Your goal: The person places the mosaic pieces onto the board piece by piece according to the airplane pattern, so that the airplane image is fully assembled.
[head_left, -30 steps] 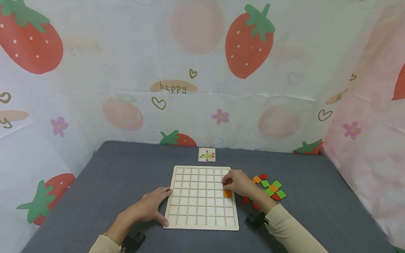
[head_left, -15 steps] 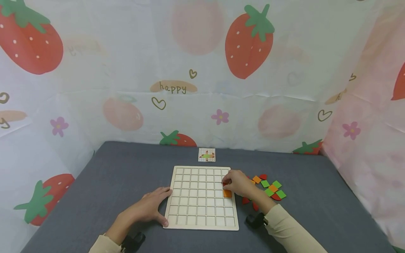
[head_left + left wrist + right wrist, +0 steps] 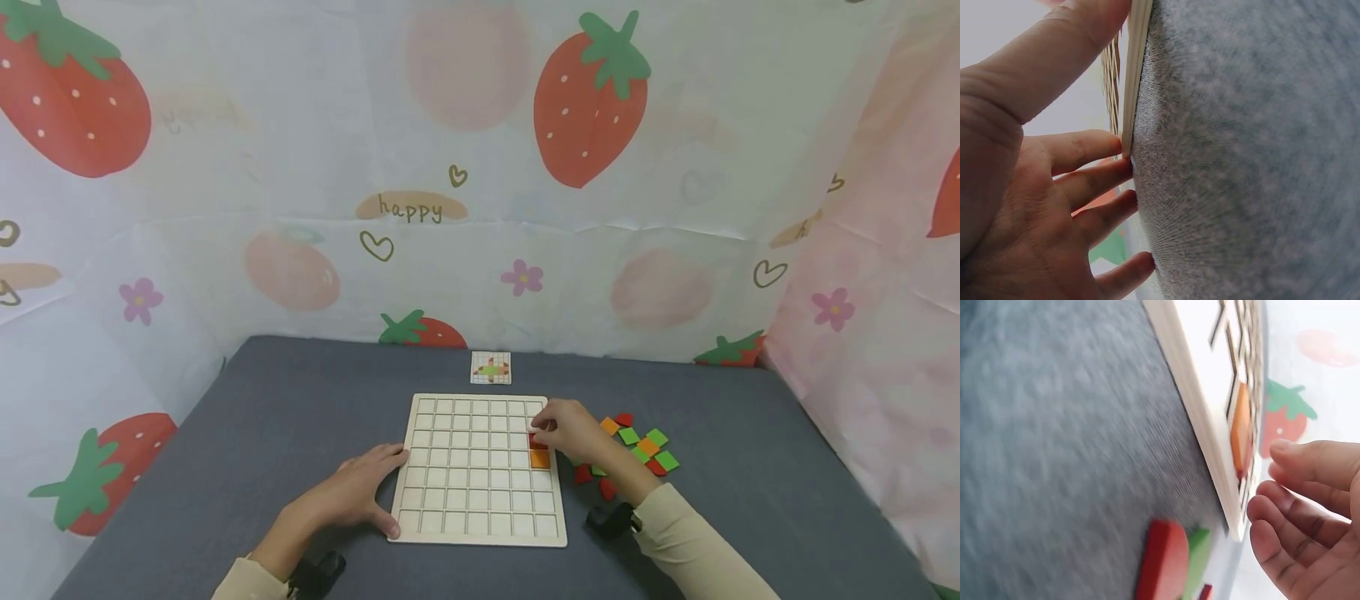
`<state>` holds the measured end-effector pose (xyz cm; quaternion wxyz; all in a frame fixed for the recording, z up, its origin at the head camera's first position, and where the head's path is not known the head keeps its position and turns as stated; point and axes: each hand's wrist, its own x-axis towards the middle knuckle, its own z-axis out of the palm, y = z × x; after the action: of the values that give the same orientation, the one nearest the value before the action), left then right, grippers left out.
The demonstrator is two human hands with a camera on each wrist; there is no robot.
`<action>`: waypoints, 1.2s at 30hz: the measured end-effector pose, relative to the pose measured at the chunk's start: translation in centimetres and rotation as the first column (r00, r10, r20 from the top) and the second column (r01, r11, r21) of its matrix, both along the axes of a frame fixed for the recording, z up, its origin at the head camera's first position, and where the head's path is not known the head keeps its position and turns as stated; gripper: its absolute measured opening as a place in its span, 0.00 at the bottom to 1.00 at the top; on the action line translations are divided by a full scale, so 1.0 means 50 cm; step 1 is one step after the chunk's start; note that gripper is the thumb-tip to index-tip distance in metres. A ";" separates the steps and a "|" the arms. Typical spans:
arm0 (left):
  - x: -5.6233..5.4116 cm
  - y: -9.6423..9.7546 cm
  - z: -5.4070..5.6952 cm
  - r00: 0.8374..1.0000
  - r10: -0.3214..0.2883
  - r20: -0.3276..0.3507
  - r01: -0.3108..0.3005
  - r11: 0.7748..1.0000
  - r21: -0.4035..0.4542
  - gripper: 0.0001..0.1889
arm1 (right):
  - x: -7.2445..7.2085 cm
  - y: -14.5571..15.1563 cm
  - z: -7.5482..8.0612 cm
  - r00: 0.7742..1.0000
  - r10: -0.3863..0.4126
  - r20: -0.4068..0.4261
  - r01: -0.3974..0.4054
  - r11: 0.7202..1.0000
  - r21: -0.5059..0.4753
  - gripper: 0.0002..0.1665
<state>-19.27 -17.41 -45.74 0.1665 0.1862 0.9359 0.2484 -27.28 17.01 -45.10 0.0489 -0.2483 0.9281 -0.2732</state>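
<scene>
A pale wooden board with a grid of square cells lies on the table. In its rightmost column sit an orange square tile and, just above it, a red tile, partly covered by fingers in the head view. My right hand hovers over the red tile with fingers loosely bent; the right wrist view shows nothing between the thumb and fingertips. My left hand rests at the board's left edge, thumb at the near corner, fingers spread and touching the edge and the cloth.
Loose green, orange and red tiles lie right of the board, some partly behind the right forearm. A small picture card with a gridded pattern lies behind the board. Grey cloth covers the table; a strawberry-print curtain hangs behind.
My right hand has let go of the red tile and risen slightly up and to the right, so more of the tile shows. The left hand has stayed put.
</scene>
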 end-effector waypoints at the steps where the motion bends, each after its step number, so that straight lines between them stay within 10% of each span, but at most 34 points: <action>1: 0.001 0.000 0.002 1.000 -0.002 0.003 0.002 1.000 0.003 0.56 | -0.001 0.005 0.002 1.000 -0.001 -0.001 0.001 1.000 -0.007 0.12; 36: 0.000 0.000 0.001 1.000 -0.010 0.000 0.010 1.000 0.010 0.56 | -0.045 0.183 0.021 0.993 -0.075 0.094 0.070 0.996 0.058 0.16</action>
<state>-19.27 -17.42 -45.68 0.1666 0.1919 0.9337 0.2524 -29.52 26.17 -44.05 0.0904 -0.1995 0.9401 -0.2612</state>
